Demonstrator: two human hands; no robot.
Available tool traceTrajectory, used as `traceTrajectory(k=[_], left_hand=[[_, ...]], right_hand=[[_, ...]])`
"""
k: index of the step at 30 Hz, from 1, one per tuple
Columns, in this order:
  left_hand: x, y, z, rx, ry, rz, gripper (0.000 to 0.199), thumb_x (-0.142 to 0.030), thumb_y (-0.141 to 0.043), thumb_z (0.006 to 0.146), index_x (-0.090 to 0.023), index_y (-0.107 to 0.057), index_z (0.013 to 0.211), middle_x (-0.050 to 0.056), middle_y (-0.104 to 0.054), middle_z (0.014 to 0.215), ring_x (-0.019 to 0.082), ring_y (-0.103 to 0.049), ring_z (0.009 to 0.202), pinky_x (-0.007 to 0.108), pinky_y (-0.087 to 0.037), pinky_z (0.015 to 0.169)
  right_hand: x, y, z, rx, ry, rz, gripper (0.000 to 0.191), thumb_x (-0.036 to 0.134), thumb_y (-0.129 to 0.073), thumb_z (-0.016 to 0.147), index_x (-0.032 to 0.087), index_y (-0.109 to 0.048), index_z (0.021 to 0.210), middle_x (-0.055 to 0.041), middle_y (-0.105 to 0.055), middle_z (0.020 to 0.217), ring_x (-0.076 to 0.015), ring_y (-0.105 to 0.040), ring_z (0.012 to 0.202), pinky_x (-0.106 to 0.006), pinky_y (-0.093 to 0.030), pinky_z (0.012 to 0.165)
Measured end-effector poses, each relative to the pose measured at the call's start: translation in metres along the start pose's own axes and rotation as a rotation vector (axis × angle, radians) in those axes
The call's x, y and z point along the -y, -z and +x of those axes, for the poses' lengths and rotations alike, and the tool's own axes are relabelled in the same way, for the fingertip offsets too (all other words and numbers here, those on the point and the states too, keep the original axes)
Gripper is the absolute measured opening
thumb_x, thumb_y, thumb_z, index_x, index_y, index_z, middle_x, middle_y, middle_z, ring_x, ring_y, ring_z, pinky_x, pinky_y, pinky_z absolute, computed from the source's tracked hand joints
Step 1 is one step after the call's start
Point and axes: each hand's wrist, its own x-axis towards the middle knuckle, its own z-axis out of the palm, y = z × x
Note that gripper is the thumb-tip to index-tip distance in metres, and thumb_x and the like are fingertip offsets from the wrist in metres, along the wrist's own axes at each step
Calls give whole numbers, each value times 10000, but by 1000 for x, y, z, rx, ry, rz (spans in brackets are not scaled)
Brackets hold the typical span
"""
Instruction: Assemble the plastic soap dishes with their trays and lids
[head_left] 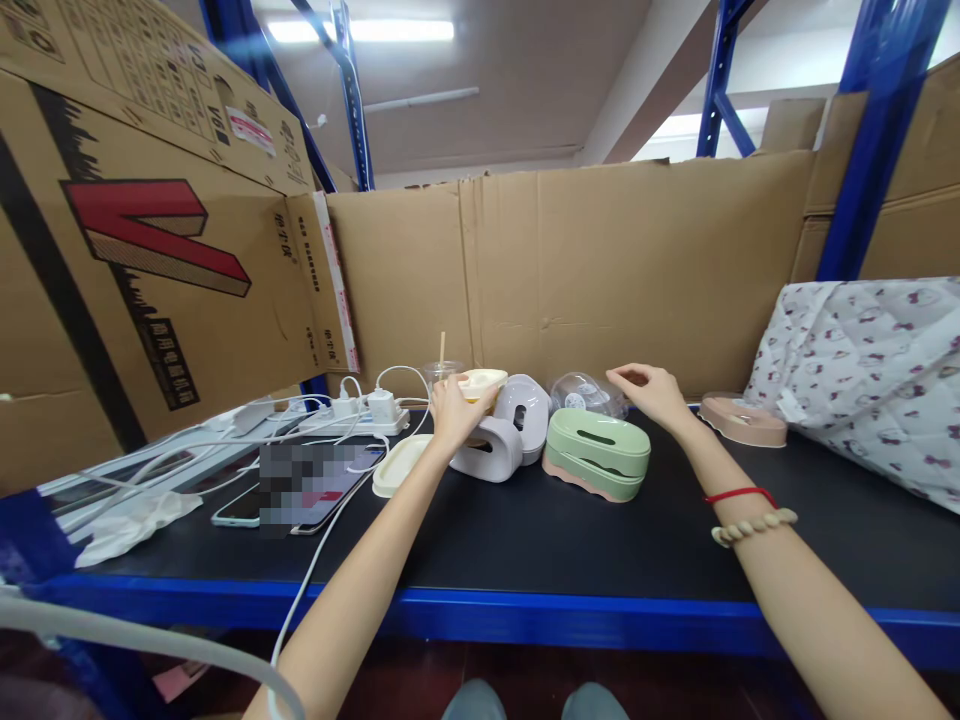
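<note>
My left hand (pixel 452 412) is closed on a cream-coloured plastic piece (pixel 486 380) at the back of the shelf, its underside partly hidden. Just below that hand lies a pale grey hollow oval case (pixel 491 450), with a second grey piece with a slot (pixel 523 415) leaning behind it. My right hand (pixel 654 393) is raised with fingertips pinched together, close to the right edge of a clear plastic dome (pixel 585 393); whether it grips anything is unclear. Between my hands sits a green oval slotted box (pixel 598 440) on a pink wavy-edged base (pixel 592 482). A cream oval lid (pixel 401 465) rests beside my left forearm.
At left lie phones or tablets (pixel 315 490), white cables, a power strip with chargers (pixel 381 405) and a crumpled tissue (pixel 139 525). A clear cup with a straw (pixel 442 370) stands behind my left hand. Rightward are a pink piece (pixel 744 418) and patterned quilted fabric (pixel 877 380). Cardboard (pixel 585 270) walls the back.
</note>
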Motion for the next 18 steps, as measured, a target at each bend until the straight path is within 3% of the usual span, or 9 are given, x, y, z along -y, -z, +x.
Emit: traceTrajectory(k=[7,12,15,18], left_hand=[[-5,2,-2,84,37,128,372,-469,-554,726,-175,-638,938,182,-583,1098,357,-482,1169,466,-324,977],[-12,7,-6,85,23,176,358,-390,-424,832,-188,-632,1044,148,-560,1190,299,-450,1215,443,-302,1019],[-14,9,-6,40,-27,137,298,-335,-427,840,-202,-631,1011,132,-550,1204,286,-450,1209,455,-300,1023],[-15,10,-5,-10,-88,65,218,-289,-445,829,-218,-633,917,106,-571,1141,271,-486,1155,457,-322,1007]], right_hand=[[-10,6,-1,-178,73,-401,225,401,-546,718,219,-666,770,-87,-623,917,-284,-551,959,-470,-366,891],[-35,7,4,-352,-80,-533,308,372,-500,727,180,-630,930,-124,-570,1003,-321,-486,1024,-528,-317,897],[-57,12,3,-389,-171,-573,375,371,-483,725,138,-598,995,-183,-532,1113,-356,-447,1093,-564,-290,923],[-82,24,-2,-371,-167,-579,447,393,-468,719,119,-564,1060,-235,-483,1194,-423,-363,1188,-649,-235,928]])
